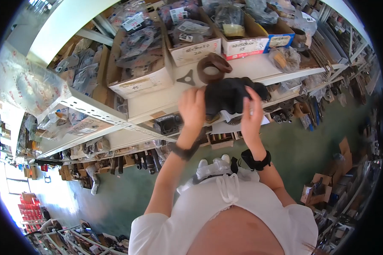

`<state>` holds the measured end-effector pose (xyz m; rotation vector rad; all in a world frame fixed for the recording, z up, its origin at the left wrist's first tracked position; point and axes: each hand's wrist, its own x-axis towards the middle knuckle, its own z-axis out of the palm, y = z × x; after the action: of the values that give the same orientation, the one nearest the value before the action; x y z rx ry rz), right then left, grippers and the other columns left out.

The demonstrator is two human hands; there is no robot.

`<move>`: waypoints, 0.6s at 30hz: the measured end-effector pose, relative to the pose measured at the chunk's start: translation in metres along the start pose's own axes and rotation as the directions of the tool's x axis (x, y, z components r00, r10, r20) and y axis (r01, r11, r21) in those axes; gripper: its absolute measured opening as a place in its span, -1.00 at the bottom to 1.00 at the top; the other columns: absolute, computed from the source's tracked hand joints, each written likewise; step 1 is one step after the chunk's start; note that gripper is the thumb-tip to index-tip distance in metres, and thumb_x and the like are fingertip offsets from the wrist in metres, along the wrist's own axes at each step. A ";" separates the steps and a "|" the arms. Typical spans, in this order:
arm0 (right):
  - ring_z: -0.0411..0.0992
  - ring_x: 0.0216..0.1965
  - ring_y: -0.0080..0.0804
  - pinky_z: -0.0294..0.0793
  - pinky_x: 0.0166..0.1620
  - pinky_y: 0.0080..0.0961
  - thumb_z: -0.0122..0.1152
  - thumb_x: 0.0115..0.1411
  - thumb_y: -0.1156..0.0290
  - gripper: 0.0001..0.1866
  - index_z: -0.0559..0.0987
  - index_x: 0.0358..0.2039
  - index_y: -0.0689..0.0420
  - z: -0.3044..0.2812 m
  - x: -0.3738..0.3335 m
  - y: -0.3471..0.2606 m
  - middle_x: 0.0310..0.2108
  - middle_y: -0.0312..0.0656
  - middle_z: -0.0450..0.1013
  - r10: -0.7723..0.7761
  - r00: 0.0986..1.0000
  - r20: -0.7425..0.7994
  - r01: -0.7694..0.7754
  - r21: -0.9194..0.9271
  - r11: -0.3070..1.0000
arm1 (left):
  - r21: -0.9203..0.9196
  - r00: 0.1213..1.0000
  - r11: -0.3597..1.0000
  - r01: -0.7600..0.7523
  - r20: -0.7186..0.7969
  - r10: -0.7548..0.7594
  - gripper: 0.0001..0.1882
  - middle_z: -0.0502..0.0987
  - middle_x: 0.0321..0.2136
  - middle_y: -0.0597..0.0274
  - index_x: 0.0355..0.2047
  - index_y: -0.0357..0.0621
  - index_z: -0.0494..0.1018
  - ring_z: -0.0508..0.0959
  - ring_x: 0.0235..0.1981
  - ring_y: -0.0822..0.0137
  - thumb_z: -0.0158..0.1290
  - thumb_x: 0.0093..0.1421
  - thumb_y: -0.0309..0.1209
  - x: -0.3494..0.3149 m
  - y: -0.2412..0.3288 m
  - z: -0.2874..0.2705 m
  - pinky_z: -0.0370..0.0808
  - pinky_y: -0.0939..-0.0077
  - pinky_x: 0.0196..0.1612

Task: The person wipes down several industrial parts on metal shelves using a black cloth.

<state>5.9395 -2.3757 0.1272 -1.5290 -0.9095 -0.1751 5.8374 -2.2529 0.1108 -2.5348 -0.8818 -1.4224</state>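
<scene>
Between my hands, at the front edge of a white shelf, is a bulky black object with a lumpy surface. Motion blur and its dark colour hide its exact kind. My left hand is closed against its left side. On its right side, the fingers of my right hand press with slight gaps between them. Just behind it lie brown rings, one leaning on another. A flat grey three-armed plate with a centre hole rests to their left.
Open cardboard boxes of bagged parts line the shelf behind my hands. A perforated white upright stands at the left. Lower shelves hold metal parts. On the green floor at the right sits an open carton.
</scene>
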 end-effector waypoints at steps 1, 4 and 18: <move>0.34 -0.21 -0.14 0.32 -0.14 -0.45 -0.02 0.08 0.54 -0.74 0.38 -0.16 0.21 0.015 0.003 0.000 -0.20 -0.04 0.35 -0.090 0.991 0.101 0.095 -0.053 0.994 | 0.106 1.000 0.994 0.028 -0.003 -0.028 -0.76 0.38 -0.42 0.30 -0.37 -0.01 0.42 0.37 -0.39 0.26 -0.01 -0.14 -0.47 -0.009 -0.013 -0.011 0.29 0.41 -0.34; 0.35 -0.27 -0.17 0.37 -0.24 -0.41 0.12 -0.06 0.53 -0.66 0.40 -0.20 0.13 0.056 -0.001 -0.020 -0.27 -0.12 0.36 -0.307 0.926 0.219 0.360 -0.273 0.892 | 0.113 0.994 0.988 0.105 -0.024 -0.103 -0.69 0.35 -0.41 0.25 -0.33 -0.04 0.45 0.33 -0.35 0.19 0.04 -0.16 -0.56 -0.030 -0.042 -0.047 0.28 0.35 -0.26; 0.37 -0.41 -0.26 0.38 -0.37 -0.45 0.16 -0.15 0.54 -0.74 0.45 -0.35 0.12 0.096 -0.004 -0.029 -0.41 -0.22 0.40 -0.427 0.872 0.240 0.471 -0.171 0.865 | 0.056 0.988 0.987 0.150 -0.033 -0.148 -0.68 0.34 -0.25 0.08 -0.20 -0.18 0.38 0.33 -0.19 0.07 0.07 -0.02 -0.44 0.002 -0.075 -0.115 0.22 0.24 -0.10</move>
<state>5.8806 -2.2947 0.1276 -1.5339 -1.4443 -0.4890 5.7121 -2.2317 0.1624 -2.4458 -1.1117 -1.4461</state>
